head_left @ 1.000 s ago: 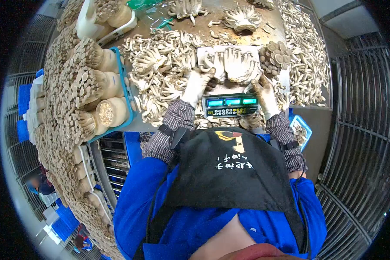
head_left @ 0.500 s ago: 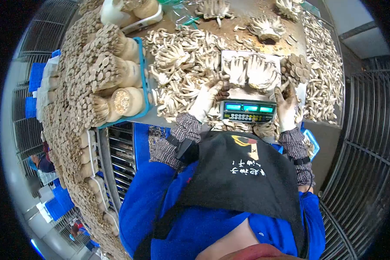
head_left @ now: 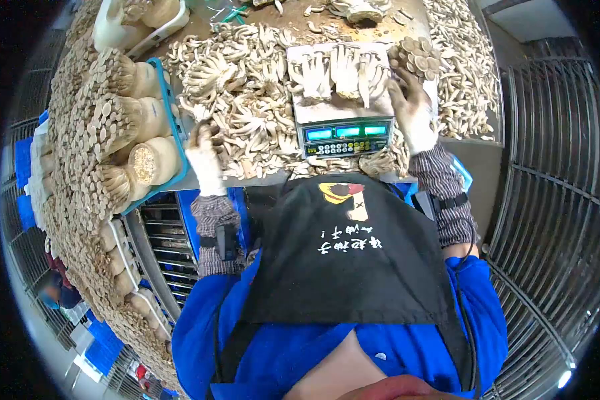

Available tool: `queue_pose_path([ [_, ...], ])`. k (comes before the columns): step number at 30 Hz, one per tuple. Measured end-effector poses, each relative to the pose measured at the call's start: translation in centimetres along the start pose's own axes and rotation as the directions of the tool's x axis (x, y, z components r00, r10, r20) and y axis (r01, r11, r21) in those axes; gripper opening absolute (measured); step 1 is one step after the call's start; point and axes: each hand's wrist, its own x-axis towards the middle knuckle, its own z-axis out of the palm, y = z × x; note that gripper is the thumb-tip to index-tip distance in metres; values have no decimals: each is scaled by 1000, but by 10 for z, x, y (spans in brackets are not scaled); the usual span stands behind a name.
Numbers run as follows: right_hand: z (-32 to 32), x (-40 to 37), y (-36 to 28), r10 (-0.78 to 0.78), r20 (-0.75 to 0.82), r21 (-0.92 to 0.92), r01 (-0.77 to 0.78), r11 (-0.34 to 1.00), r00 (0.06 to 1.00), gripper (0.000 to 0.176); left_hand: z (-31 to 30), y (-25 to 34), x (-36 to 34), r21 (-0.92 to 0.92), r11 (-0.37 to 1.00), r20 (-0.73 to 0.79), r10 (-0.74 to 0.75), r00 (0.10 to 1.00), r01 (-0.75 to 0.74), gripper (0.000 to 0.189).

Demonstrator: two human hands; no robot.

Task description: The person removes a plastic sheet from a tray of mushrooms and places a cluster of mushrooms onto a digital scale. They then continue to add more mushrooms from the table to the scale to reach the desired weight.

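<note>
On the white plate of a digital scale (head_left: 347, 139) lie clusters of pale mushrooms (head_left: 345, 72) with long stems. My right hand (head_left: 413, 113), in a white glove with darkened fingertips, is at the plate's right edge with its fingers apart. Just beyond those fingers sits a bunch of brown-capped mushrooms (head_left: 417, 57). My left hand (head_left: 205, 150), gloved the same way, hovers at the left front edge of a heap of loose mushrooms (head_left: 247, 93). Its fingers look loosely bent and apart, with nothing visible in them. The scale's displays are lit.
To the left, a blue-rimmed basket (head_left: 177, 143) holds mushroom bottles, beside a long bank of mushrooms (head_left: 80, 153). More mushrooms (head_left: 463, 73) cover the right side. A white container (head_left: 117, 27) stands at the back left. Metal railings (head_left: 547, 173) run along the right. Other people are far left.
My left hand has moved left, away from the scale. My right hand has shifted forward alongside the plate. Another mushroom piece now lies at the plate's right. The view has shifted.
</note>
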Motion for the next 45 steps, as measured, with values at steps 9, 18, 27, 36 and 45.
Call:
queue_pose_path([
  [9, -62, -168, 133, 714, -118, 172, -694, 699, 690, 42, -38, -32, 4, -11, 999, -103, -45, 994, 44, 33],
  [18, -38, -182, 150, 490, -55, -162, -492, 855, 870, 41, -37, -56, 29, 12, 1000, -126, -19, 992, 21, 34],
  [27, -37, -169, 130, 399, -81, -66, -405, 912, 913, 35, 3, -20, 5, 578, 317, 508, 581, 636, -752, 39],
  [36, -19, -152, 119, 305, -66, 104, -298, 949, 950, 30, 34, -15, 54, 511, 236, 831, 109, 545, -827, 58],
  [45, -16, -159, 96, 551, 3, 281, -530, 800, 834, 33, 7, 72, 46, -107, 985, 494, -66, 867, 135, 38],
])
